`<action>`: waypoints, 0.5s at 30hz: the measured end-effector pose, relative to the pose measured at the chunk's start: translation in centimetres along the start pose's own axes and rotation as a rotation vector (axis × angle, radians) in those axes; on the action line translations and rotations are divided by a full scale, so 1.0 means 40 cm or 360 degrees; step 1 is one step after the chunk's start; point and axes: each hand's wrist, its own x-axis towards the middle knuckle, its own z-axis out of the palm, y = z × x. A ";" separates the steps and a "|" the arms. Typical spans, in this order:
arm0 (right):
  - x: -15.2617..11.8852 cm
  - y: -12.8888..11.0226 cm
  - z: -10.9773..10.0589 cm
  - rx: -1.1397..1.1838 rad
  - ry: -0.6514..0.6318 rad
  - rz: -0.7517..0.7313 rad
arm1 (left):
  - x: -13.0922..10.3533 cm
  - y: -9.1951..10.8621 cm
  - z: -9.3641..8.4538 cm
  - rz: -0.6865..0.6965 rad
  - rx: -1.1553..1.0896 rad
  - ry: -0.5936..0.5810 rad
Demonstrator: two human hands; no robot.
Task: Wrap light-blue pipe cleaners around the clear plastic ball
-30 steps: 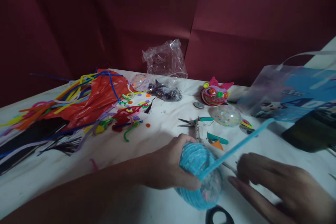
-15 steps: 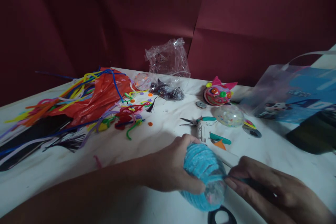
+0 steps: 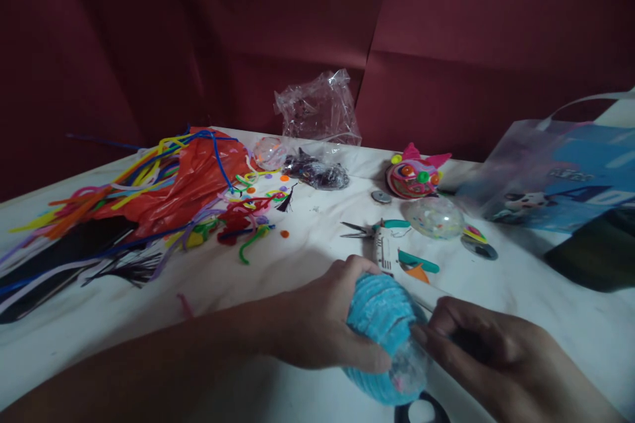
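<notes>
Thumb nearest, the left hand (image 3: 330, 327) clamps a blue-wrapped ball (image 3: 381, 314); the right hand (image 3: 489, 350) pinches at its side.

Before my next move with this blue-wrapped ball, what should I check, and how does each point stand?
1. Left hand has a grip on the ball: ok, fingers and thumb are around it.
2. Right hand is at the work: ok, its fingertips are at the edge of the blue winding.
3. Winding covers the whole ball: not ok, a clear patch shows at the lower right.
4. Strand end lies flat: cannot tell, the fingers hide that spot.
5. Pliers are closed: not ok, their jaws are apart.
6. White tool beside them is switched off: cannot tell.
</notes>
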 end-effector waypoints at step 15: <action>0.001 0.000 0.010 -0.0099 -0.0148 0.0044 | 0.008 -0.001 0.007 -0.0013 -0.0258 -0.0045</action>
